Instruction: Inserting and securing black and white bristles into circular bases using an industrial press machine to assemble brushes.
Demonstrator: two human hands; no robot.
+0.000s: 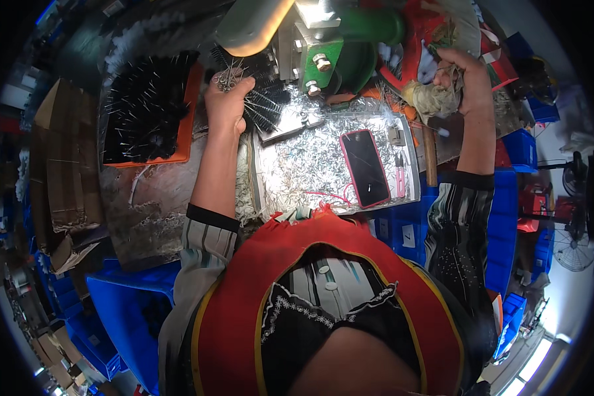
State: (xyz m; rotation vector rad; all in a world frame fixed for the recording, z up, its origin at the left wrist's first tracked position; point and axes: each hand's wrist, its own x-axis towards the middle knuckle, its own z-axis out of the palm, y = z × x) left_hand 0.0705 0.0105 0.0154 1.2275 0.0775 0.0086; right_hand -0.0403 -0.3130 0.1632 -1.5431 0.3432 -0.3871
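Note:
My left hand (226,105) is closed around a bunch of twisted-wire brushes (261,113). Their wire loop ends stick up above the fist and black bristles fan out to its right. At the far right, my right hand (461,76) has its fingers curled beside a beige, cloth-like bundle (432,100); what lies inside the fingers is hidden. Between the hands stands a green machine (323,63) with bolts and a bright lamp. Below it, a shallow tray (270,191) is strewn with fine wire scraps.
An orange bin (193,99) full of black brushes (148,109) stands left of my left forearm. A pink-cased phone (365,168) and a small pink tool (400,177) lie on the tray. A wooden handle (430,157) is right of it. Blue bins (129,290) sit at lower left.

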